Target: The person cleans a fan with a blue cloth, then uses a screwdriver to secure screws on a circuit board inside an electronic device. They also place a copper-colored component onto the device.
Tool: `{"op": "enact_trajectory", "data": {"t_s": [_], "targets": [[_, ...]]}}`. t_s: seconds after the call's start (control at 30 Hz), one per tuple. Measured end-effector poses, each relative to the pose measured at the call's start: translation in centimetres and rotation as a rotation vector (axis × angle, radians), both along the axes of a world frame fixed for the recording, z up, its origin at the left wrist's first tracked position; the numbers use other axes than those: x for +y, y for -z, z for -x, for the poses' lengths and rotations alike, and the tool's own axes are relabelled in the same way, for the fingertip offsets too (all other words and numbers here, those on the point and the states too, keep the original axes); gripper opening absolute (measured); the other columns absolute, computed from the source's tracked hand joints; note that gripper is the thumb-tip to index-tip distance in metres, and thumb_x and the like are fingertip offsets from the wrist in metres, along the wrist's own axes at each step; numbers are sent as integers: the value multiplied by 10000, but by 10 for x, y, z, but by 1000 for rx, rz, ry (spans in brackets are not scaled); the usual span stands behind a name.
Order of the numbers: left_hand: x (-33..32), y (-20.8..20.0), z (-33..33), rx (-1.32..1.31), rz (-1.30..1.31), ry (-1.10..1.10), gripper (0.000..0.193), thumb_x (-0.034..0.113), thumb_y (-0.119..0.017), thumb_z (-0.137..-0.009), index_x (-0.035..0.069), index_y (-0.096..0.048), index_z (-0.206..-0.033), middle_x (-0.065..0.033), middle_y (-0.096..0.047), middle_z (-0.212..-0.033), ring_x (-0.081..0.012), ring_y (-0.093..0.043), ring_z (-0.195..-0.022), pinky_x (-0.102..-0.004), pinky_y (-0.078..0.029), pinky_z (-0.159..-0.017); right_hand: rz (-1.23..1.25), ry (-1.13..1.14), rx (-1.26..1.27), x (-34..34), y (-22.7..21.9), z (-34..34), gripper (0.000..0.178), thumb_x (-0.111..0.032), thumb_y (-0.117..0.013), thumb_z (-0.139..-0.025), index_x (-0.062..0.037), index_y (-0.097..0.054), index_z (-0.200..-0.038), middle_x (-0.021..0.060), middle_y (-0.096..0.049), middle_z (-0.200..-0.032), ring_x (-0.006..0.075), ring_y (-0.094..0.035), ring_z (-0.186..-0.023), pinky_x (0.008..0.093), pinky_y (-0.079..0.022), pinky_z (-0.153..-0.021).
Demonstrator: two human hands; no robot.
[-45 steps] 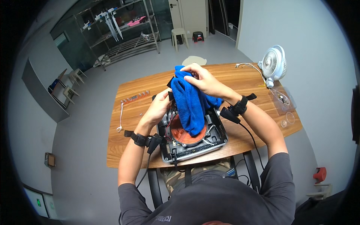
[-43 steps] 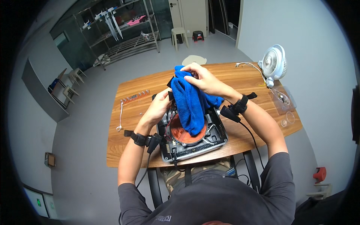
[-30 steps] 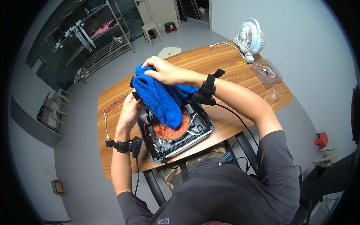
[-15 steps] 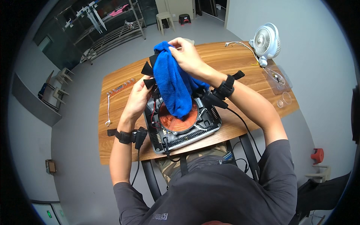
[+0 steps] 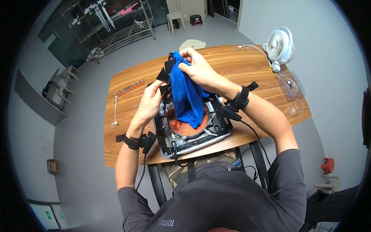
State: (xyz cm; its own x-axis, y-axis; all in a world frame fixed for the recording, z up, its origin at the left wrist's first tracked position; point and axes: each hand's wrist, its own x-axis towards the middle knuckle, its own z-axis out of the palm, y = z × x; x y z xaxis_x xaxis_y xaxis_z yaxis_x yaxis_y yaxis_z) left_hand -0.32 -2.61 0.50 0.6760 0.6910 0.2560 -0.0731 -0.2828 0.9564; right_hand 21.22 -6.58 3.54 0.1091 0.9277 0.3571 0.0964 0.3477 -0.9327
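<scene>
My right hand [image 5: 199, 69] pinches the upper end of a blue cloth [image 5: 187, 94], which hangs down over an opened induction cooker [image 5: 164, 149]. The cloth's lower tip lies over the round copper coil [image 5: 181, 129] and covers part of it. On the left, my left hand [image 5: 150, 101] grips a black bladed part, apparently a fan [image 5: 164, 75], beside the cloth. Its flared blades stick out past my fingers, while the rest is hidden behind cloth and hand. Red wires run down from there into the cooker's casing.
Left of the cooker lie a narrow circuit board [image 5: 129, 88] and a white cable [image 5: 115, 112]. On the table's right side are a white fan [image 5: 279, 47], a clear plastic tray [image 5: 288, 83] and small clear cups [image 5: 298, 104]. A stool [image 5: 192, 44] stands beyond the far edge.
The whole view has shifted slightly. My right hand has changed its grip near the cloth's top, and the cloth hangs narrower, showing more of the black blades. My left hand keeps its hold.
</scene>
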Motion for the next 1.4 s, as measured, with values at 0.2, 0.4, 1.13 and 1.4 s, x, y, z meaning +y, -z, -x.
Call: {"op": "enact_trajectory", "data": {"t_s": [0.2, 0.4, 1.13, 1.4], "targets": [[5, 1, 5, -58, 62, 27, 325, 215, -518, -1096, 35, -613, -1350, 23, -671, -1087, -49, -575, -943, -234, -477, -838, 44, 28, 223, 6, -4, 4, 196, -90, -548, -1032, 12, -552, -1199, 60, -654, -1002, 102, -627, -873, 263, -535, -776], [-1, -18, 6, -181, 165, -33, 359, 258, -547, -1093, 58, -593, -1387, 40, -660, -1052, -40, -556, -893, -213, -458, -804, -7, -52, 170, -5, -11, -7, 242, -156, -532, -1075, 4, -544, -1256, 65, -669, -1090, 105, -649, -969, 278, -560, -880], [7, 1, 10, -135, 73, -82, 346, 233, -572, -1083, 22, -612, -1354, 17, -681, -1096, -58, -571, -909, -237, -467, -819, 136, -227, 378, 2, 2, -17, 272, -115, -504, -1070, 26, -633, -1263, 67, -716, -1014, 112, -698, -827, 271, -611, -745], [19, -10, -2, -346, 145, -42, 379, 188, -576, -1073, 45, -530, -1421, 9, -660, -1191, -35, -554, -896, -211, -439, -772, 123, -329, 476, -12, -13, -4, 339, -114, -567, -1048, -13, -547, -1371, 76, -647, -1179, 131, -662, -1037, 314, -595, -887]]}}
